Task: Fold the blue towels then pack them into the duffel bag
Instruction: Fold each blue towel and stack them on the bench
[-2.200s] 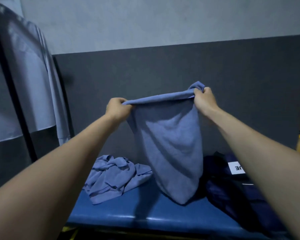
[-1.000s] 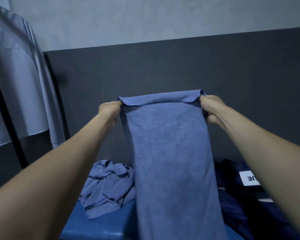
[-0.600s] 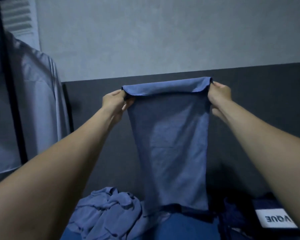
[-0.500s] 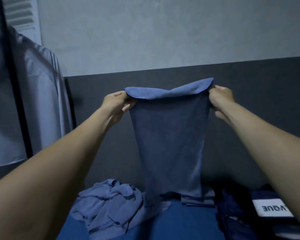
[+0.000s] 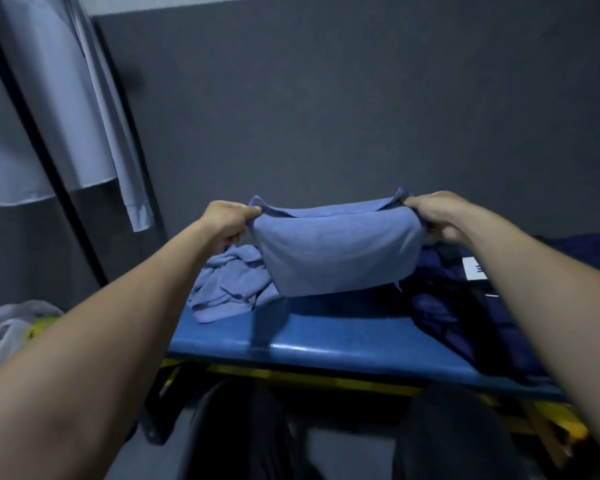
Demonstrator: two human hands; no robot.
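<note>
The towel [image 5: 336, 252] hides part of the pile [image 5: 231, 287] and counter [image 5: 343, 344]; the bag [image 5: 465, 306] label is half behind the right forearm, unreadable; shirt [image 5: 66, 98] cut off at top

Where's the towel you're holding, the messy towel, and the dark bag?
held towel [image 5: 336, 254], head view, front face.
crumpled towel [image 5: 229, 289], head view, middle of heap.
duffel bag [image 5: 440, 306], head view, dark fabric.

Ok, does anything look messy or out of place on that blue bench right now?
Yes: a second blue towel lies crumpled in a heap on the bench, unfolded, left of the folded towel that both hands hold above it. The dark duffel bag sits slumped at the right.
</note>
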